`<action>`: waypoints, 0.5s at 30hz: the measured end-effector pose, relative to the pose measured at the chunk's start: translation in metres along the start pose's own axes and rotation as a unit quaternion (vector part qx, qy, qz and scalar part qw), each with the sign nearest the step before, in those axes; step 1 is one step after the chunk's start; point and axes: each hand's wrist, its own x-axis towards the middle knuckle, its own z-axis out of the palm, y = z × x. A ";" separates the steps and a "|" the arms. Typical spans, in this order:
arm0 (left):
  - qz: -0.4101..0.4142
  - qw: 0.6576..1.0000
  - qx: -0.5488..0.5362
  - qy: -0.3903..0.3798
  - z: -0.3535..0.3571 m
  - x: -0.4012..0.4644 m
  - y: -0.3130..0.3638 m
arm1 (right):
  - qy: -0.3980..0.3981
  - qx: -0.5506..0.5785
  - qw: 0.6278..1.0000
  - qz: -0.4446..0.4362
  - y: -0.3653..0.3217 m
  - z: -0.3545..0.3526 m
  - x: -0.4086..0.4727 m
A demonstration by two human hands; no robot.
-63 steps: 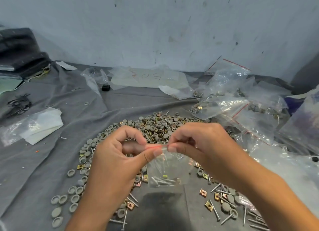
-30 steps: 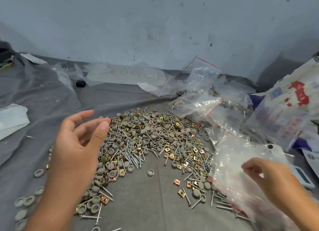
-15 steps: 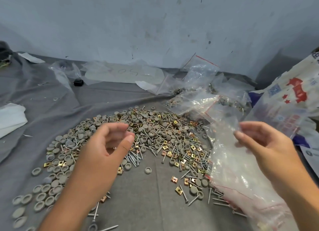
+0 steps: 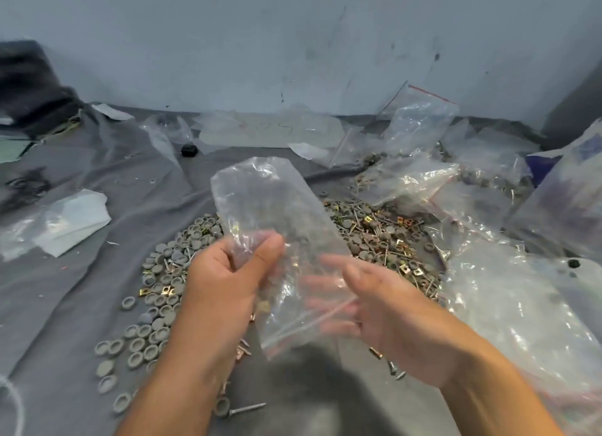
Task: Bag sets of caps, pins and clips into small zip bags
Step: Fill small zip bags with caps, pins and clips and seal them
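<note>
A clear empty zip bag (image 4: pixel 277 227) is held up in front of me over the grey cloth. My left hand (image 4: pixel 224 279) pinches its left side between thumb and fingers. My right hand (image 4: pixel 381 315) lies under the bag's lower end, its fingers behind the plastic and blurred. Beneath and behind the bag spreads a pile of grey caps (image 4: pixel 163 272), steel pins and brass clips (image 4: pixel 387 237). More grey caps (image 4: pixel 136 341) lie scattered at the lower left.
A heap of clear bags (image 4: pixel 508 292) fills the right side, some with parts inside. Folded white plastic (image 4: pixel 65 224) lies at the left. More bags (image 4: pixel 270 129) and a small black object (image 4: pixel 189 150) sit near the wall. Dark items (image 4: pixel 29 87) stand at the far left.
The filled bag held two seconds ago is gone from my hands. My right hand drew an empty bag from the right heap, and both hands now hold it at the centre.
</note>
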 end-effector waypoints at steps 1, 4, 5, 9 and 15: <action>0.004 1.000 -0.002 0.027 -0.004 0.002 0.000 | -0.007 -0.021 1.000 0.000 0.006 0.000 0.002; -0.006 0.998 0.005 0.064 -0.016 0.007 -0.001 | 0.044 -0.050 0.997 -0.043 0.014 0.005 0.013; -0.014 0.997 0.007 0.077 -0.018 0.009 -0.002 | 0.065 -0.050 0.995 -0.058 0.016 0.006 0.017; 0.133 0.928 0.253 0.238 -0.026 0.004 0.001 | 0.144 -0.087 0.980 -0.103 0.021 0.015 0.028; 0.226 0.860 0.455 -0.047 -0.027 -0.005 0.006 | 0.170 -0.188 0.949 -0.188 0.022 0.024 0.043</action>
